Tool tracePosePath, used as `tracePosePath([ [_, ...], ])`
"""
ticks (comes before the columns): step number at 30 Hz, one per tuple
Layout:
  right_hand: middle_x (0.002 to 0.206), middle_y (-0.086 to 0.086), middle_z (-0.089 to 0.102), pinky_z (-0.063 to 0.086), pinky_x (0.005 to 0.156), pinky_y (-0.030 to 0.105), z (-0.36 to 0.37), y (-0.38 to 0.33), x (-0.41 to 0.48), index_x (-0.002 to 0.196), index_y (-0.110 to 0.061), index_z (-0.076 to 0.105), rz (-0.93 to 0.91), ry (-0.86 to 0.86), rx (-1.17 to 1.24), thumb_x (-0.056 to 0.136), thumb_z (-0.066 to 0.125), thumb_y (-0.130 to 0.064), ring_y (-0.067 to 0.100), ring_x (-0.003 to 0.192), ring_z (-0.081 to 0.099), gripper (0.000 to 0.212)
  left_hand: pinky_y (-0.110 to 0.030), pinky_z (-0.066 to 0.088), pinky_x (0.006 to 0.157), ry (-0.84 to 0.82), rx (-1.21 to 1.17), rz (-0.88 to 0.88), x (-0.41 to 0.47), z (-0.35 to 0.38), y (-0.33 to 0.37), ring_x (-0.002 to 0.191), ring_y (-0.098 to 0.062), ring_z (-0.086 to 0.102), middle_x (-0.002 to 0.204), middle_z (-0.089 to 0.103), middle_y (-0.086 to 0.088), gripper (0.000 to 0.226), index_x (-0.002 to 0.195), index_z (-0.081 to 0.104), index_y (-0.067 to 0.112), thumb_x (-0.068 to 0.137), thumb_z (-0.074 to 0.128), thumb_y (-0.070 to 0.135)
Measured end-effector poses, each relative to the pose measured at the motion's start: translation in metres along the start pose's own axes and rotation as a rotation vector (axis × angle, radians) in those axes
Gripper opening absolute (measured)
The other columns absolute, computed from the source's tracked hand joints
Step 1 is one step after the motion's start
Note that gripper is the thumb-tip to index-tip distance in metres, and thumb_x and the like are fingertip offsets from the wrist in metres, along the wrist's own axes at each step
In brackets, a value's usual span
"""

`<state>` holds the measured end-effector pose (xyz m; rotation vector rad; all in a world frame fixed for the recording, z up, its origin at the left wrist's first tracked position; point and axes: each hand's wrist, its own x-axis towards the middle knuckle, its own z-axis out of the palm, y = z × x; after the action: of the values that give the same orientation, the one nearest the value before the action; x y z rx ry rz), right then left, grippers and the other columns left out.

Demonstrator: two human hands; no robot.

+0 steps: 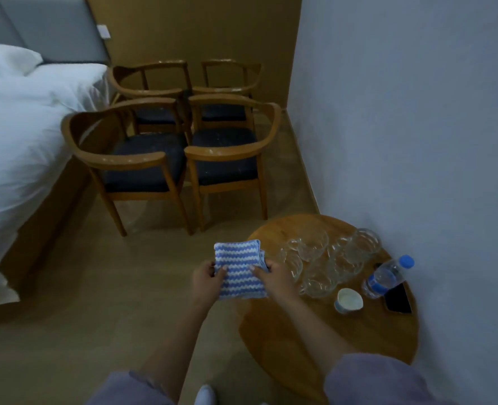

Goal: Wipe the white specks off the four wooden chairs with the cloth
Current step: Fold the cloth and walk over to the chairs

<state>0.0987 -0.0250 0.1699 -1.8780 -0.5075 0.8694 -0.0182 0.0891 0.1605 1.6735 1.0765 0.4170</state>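
Observation:
A blue-and-white striped cloth (239, 268), folded, is held low in the middle of the view by both hands. My left hand (205, 280) grips its left edge and my right hand (272, 277) grips its right edge. Ahead stand several wooden armchairs with dark seat pads in two rows: near left chair (131, 159), near right chair (227, 153), far left chair (151, 83), far right chair (233, 80). Faint white specks dot the dark seats. The chairs are well beyond my hands.
A round wooden side table (358, 331) at the right holds several glass cups (326, 258), a water bottle (388, 276), a paper cup (348, 299) and a phone (398, 299). A bed with white bedding (23, 127) lies left. A wall (417, 112) runs along the right.

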Motion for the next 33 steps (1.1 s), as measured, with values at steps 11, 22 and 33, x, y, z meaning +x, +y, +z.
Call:
tracePosePath([
  [11,0.081,-0.011,0.065,0.048,0.055,0.013,0.027,-0.040,0.036,0.092,-0.021,0.063,-0.092,0.000,-0.019,0.094,0.061,-0.026,0.002,0.070,0.062,0.005,-0.033,0.055,0.069,0.013,-0.029,0.053,0.044,-0.044,0.011,0.083,-0.017,0.065,0.091,0.066,-0.003,0.015,0.103,0.060,0.010,0.092,0.059,0.019],
  [22,0.088,-0.003,0.069,0.058,0.078,0.038,0.119,-0.098,0.110,0.093,-0.021,0.065,-0.088,0.048,-0.003,0.093,0.063,-0.024,0.014,0.082,0.069,0.004,-0.020,0.050,0.064,-0.076,-0.016,0.097,0.145,-0.137,0.002,0.085,-0.012,0.064,0.091,0.062,0.006,0.015,0.108,0.056,0.015,0.094,0.056,0.021],
  [33,0.091,-0.001,0.068,0.053,0.061,0.016,0.185,-0.154,0.157,0.100,-0.016,0.065,-0.093,0.125,0.073,0.095,0.060,-0.022,0.009,0.080,0.067,0.009,-0.020,0.050,0.065,-0.162,0.043,0.170,0.239,-0.203,0.000,0.083,-0.009,0.061,0.094,0.061,0.005,0.015,0.107,0.054,0.016,0.094,0.056,0.023],
])
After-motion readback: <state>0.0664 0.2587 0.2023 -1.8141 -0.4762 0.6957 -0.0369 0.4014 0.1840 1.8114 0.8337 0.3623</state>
